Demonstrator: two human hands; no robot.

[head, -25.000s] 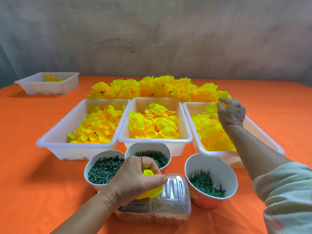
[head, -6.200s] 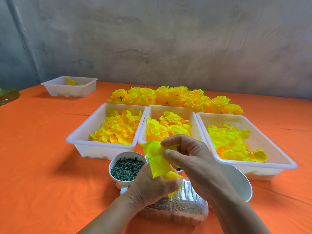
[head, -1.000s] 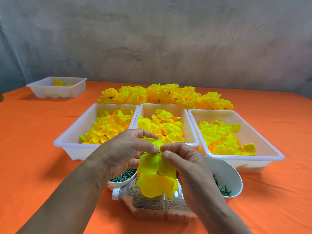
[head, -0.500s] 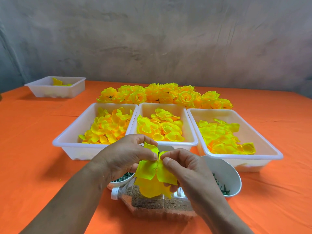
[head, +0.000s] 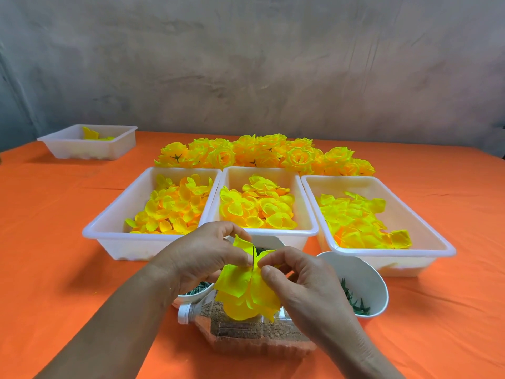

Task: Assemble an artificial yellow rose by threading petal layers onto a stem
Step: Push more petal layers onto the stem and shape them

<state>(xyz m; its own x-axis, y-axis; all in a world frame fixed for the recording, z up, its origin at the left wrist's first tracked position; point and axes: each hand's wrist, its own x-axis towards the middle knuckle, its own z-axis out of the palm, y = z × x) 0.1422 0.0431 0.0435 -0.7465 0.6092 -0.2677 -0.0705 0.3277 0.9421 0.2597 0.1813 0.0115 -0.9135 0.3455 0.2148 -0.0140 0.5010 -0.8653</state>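
Observation:
A half-built yellow rose [head: 247,288] hangs upside down between my hands, its petal layers threaded on a thin dark stem [head: 253,257] that sticks up above them. My left hand [head: 202,255] pinches the top petal layer just left of the stem. From the right, my right hand [head: 296,280] pinches the same layer with thumb and forefinger. Both hands hover over a clear plastic bottle [head: 246,332] lying on its side.
Three white trays hold loose yellow petals: left [head: 114,236], middle [head: 303,228], right [head: 426,242]. Finished roses [head: 262,153] are heaped behind them. White bowls of green parts stand near my hands, at left [head: 191,294] and right [head: 363,280]. Another tray [head: 90,144] stands far left.
The top petal layer has slid further down the stem, so more of the stem shows above it. Both hands have stayed at the same spot.

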